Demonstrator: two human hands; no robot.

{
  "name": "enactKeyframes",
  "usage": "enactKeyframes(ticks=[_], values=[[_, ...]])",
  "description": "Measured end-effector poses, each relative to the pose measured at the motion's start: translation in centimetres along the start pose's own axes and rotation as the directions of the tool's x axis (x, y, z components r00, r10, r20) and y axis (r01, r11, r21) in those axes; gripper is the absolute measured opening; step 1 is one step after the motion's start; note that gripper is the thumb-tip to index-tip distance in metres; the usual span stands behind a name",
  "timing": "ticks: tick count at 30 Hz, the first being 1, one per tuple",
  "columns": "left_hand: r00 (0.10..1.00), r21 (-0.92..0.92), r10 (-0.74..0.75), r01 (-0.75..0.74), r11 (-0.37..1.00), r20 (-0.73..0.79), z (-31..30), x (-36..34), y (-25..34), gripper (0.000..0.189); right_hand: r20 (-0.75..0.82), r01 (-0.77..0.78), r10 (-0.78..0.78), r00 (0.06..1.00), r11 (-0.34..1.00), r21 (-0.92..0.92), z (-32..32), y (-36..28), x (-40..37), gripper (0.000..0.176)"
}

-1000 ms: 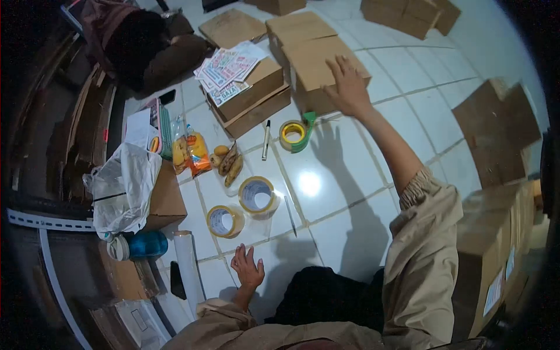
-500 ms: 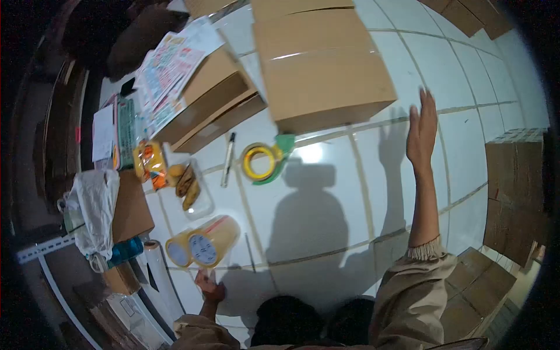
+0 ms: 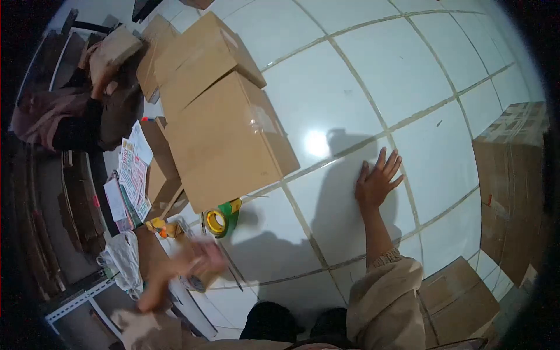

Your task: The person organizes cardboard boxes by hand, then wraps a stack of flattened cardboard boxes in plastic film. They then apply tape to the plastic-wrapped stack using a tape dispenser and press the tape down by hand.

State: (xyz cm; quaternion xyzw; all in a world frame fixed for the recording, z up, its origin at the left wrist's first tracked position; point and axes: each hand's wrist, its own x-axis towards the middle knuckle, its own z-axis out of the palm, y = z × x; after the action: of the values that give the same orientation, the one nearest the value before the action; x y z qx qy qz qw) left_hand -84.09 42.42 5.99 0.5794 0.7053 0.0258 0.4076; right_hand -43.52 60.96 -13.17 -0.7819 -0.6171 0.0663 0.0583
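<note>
My right hand [image 3: 379, 179] is open, its fingers spread over the white tiled floor [image 3: 356, 76], right of the large cardboard box [image 3: 219, 140]. Motion smears my left hand [image 3: 189, 259] at the lower left, so its fingers do not show clearly. It overlaps the clear packing tape rolls [image 3: 196, 283], hiding most of them. Just beyond it, a yellow tape roll in a green tape dispenser [image 3: 232, 208] lies by the box's near corner. Left of the dispenser is an orange-and-yellow snack packet [image 3: 156, 225], partly hidden.
Another person [image 3: 76, 119] sits at the upper left, hands on a small box [image 3: 115, 46]. Printed papers [image 3: 133, 172] lie on an open carton. A white plastic bag [image 3: 122, 256] is at the left. Taped cartons [image 3: 510, 186] stand at the right, another [image 3: 458, 297] below them.
My view has swung, bringing the co-worker into sight. My left hand has moved up over the tape rolls. My right hand has come lower and nearer, its fingers now spread.
</note>
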Motion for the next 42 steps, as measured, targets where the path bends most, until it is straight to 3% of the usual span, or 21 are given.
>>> enactKeyframes(ticks=[2, 4, 7, 8, 10, 14, 16, 18, 20, 21, 22, 23, 24, 25, 27, 29, 30, 32, 37, 40, 42], values=[[0.846, 0.266, 0.258, -0.144, 0.953, -0.466, -10.4, 12.8, 1.5, 0.048, 0.016, -0.003, 0.003, 1.0, 1.0, 0.011, 0.0, 0.1, 0.1, 0.059], [0.608, 0.499, 0.449, -0.099, 0.861, -0.655, -19.1, 26.1, 0.8, 0.05, 0.025, -0.011, 0.011, 1.0, 1.0, 0.002, -0.1, 0.2, 0.4, 0.06], [0.626, 0.407, 0.246, 0.126, 0.905, -0.74, -22.9, 37.0, 2.2, 0.076, 0.05, 0.003, -0.003, 0.999, 1.0, 0.007, -0.2, 0.2, 0.4, 0.06], [0.636, 0.403, 0.242, 0.119, 0.907, -0.733, -21.6, 38.6, 2.3, 0.076, 0.056, -0.004, 0.004, 0.998, 1.0, -0.006, -0.2, 0.5, 0.4, 0.06], [0.655, 0.39, 0.101, 0.313, 0.866, -0.749, -19.1, 40.4, 3.1, 0.083, 0.039, 0.013, -0.013, 0.999, 1.0, 0.005, 0.2, 0.2, 0.3, 0.06], [0.691, 0.387, 0.203, 0.12, 0.914, -0.694, -18.3, 39.7, 2.7, 0.079, 0.006, 0.035, -0.036, 0.999, 0.999, 0.019, 0.2, -0.1, 0.0, 0.06], [0.64, 0.418, 0.124, 0.332, 0.846, -0.758, -16.0, 38.6, 4.6, 0.081, -0.028, 0.026, -0.025, 0.999, 0.999, 0.031, 0.4, 0.1, -0.1, 0.061], [0.605, 0.367, 0.094, 0.346, 0.863, -0.791, -13.6, 37.0, 6.8, 0.082, -0.06, 0.045, -0.042, 0.997, 0.998, 0.052, 0.5, 0.6, -0.3, 0.061], [0.58, 0.335, 0.071, 0.362, 0.87, -0.811, -11.1, 35.9, 8.5, 0.083, -0.152, 0.085, -0.051, 0.987, 0.97, 0.228, 0.7, 0.9, -0.5, 0.061], [0.578, 0.313, 0.048, 0.37, 0.875, -0.815, -9.9, 35.2, 9.4, 0.083, -0.215, 0.096, -0.011, 0.977, 0.915, 0.391, 1.6, 1.7, -0.5, 0.058], [0.573, 0.288, 0.023, 0.377, 0.881, -0.819, -8.8, 34.7, 10.4, 0.084, -0.153, 0.034, 0.068, 0.986, 0.811, 0.584, 1.6, 2.5, -0.3, 0.054], [0.557, 0.268, 0.016, 0.373, 0.888, -0.83, -7.6, 34.0, 11.4, 0.084, 0.088, -0.143, 0.246, 0.965, 0.214, 0.966, 1.4, 3.5, -0.3, 0.049], [0.546, 0.251, 0.008, 0.371, 0.894, -0.838, -6.5, 33.3, 12.5, 0.085, -0.196, 0.143, 0.162, 0.967, 0.292, 0.946, 0.9, 4.8, -2.5, 0.049], [0.545, 0.226, -0.013, 0.368, 0.902, -0.838, -5.6, 32.6, 13.6, 0.085, -0.069, 0.013, 0.221, 0.973, 0.243, 0.97, -7.5, 1.6, -4.8, 0.055], [0.56, 0.189, -0.045, 0.352, 0.917, -0.827, -3.7, 30.9, 15.6, 0.085, -0.182, 0.143, 0.025, 0.983, 0.516, 0.845, -14.1, -2.1, -10.1, 0.064], [0.57, 0.175, -0.051, 0.334, 0.926, -0.82, -1.6, 29.7, 17.5, 0.086, 0.036, 0.338, -0.386, 0.922, 0.847, 0.41, -17.9, -5.2, -14.4, 0.071], [0.591, 0.178, -0.042, 0.309, 0.934, -0.806, -0.5, 29.2, 18.3, 0.085, 0.031, 0.344, -0.389, 0.921, 0.846, 0.406, -17.4, -5.9, -15.6, 0.071], [0.605, 0.165, -0.041, 0.282, 0.945, -0.795, 1.5, 28.0, 19.9, 0.085, 0.156, 0.401, -0.415, 0.896, 0.909, 0.113, -14.6, -6.4, -17.5, 0.073], [0.679, 0.192, 0.127, 0.021, 0.981, -0.723, 6.6, 23.8, 22.9, 0.085, 0.202, 0.403, -0.397, 0.895, 0.915, 0.01, -14.9, -0.7, -19.1, 0.074], [0.737, 0.15, 0.105, -0.006, 0.989, -0.668, 9.4, 19.5, 24.6, 0.086, 0.228, 0.401, -0.384, 0.895, 0.916, -0.027, -16.7, 3.7, -20.3, 0.071], [0.708, 0.141, 0.092, 0.011, 0.99, -0.7, 12.0, 16.9, 25.1, 0.085, 0.175, 0.303, -0.275, 0.945, 0.939, -0.163, -17.2, 7.2, -20.8, 0.069]])
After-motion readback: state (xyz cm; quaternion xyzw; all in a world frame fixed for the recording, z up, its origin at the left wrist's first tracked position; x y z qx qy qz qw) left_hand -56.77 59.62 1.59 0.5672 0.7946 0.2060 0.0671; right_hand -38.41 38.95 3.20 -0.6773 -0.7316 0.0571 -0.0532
